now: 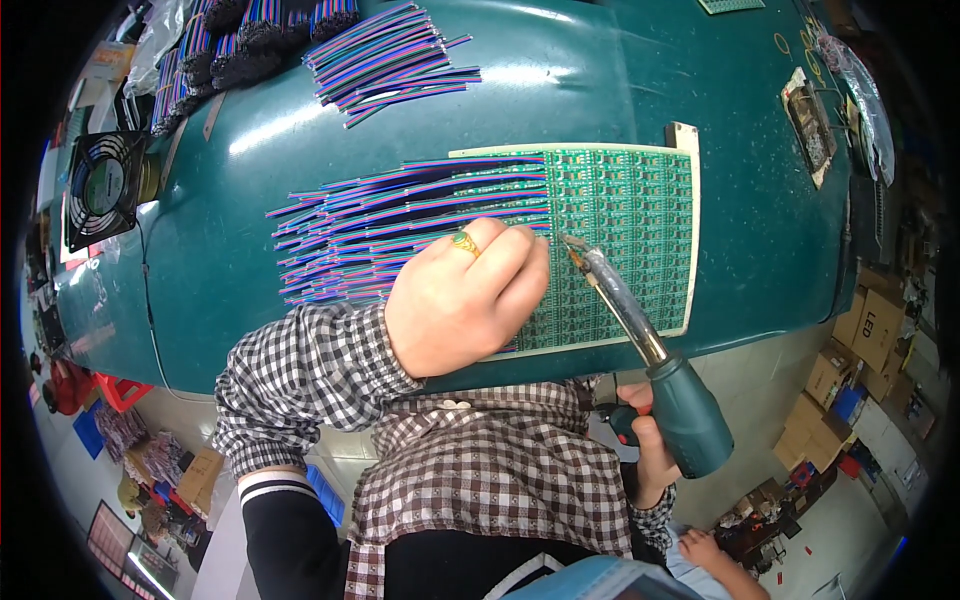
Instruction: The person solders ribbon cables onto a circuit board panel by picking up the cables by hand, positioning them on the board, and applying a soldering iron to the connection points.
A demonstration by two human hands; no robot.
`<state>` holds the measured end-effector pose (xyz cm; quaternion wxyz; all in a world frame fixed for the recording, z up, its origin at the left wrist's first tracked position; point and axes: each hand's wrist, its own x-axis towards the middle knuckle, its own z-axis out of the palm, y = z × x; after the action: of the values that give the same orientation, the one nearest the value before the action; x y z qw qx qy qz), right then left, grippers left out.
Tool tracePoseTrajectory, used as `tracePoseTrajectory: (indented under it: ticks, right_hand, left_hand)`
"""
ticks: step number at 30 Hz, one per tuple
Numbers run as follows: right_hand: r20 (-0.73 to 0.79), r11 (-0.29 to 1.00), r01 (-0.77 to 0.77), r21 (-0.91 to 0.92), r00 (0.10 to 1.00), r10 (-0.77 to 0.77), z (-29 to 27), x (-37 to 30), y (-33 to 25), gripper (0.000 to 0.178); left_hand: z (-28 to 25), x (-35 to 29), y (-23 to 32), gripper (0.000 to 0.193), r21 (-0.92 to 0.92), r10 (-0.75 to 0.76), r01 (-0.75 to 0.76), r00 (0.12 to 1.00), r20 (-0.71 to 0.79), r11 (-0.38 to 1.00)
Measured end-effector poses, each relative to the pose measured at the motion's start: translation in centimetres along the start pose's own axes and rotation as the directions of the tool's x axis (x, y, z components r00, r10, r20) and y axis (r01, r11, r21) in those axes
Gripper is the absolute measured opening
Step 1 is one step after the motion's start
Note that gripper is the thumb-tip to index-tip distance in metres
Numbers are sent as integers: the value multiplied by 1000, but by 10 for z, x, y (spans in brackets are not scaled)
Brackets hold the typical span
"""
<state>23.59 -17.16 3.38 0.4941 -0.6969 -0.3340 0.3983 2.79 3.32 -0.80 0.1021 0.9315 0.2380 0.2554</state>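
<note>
My left hand (470, 295), with a gold ring with a green stone, is closed over the green circuit board panel (625, 230). Its fingertips point down at the board and are hidden, so what they pinch does not show. Multicoloured ribbon wires (400, 205) lie in rows beside and under this hand, their right ends on the board's solder pads. My right hand (652, 450) is wrapped round the green handle of a soldering iron (695, 425). Its tip (573, 248) is just right of my left fingers, over the board; whether it touches is unclear.
The panel sits on a pale backing board (692, 240) on a green-covered table (500, 90). Loose ribbon wires (385, 60) and tied bundles (255, 40) lie at the far left. A small black fan (103, 190) stands left; a soiled metal tray (808, 125) lies far right.
</note>
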Motion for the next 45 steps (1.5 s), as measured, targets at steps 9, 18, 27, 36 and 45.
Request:
tracePoseTrajectory:
  ticks: [9,18,27,36,45]
  right_hand:
    - [37,996,38,-78,999,-35,-3,-1,1,54]
    - [36,1000,-14,-16,999,14,-2,-2,3,55]
    - [46,998,18,-60,999,-15,-2,-3,4,48]
    - [-10,999,31,19,999,-30,-4,-3,5,49]
    - [-58,999,-22,-27,998,20,10,3,-17,40]
  left_hand:
    - [0,1,1,34,3,5,-5,1000,1,1000]
    - [1,0,2,34,22,0,0,1000,-13,1000]
    - [2,-1,2,33,36,12,-11,1000,-25,999]
    - [5,1,5,35,18,12,-12,1000,-8,1000]
    - [-15,-7,3,38,100,-35,27,996,77,995]
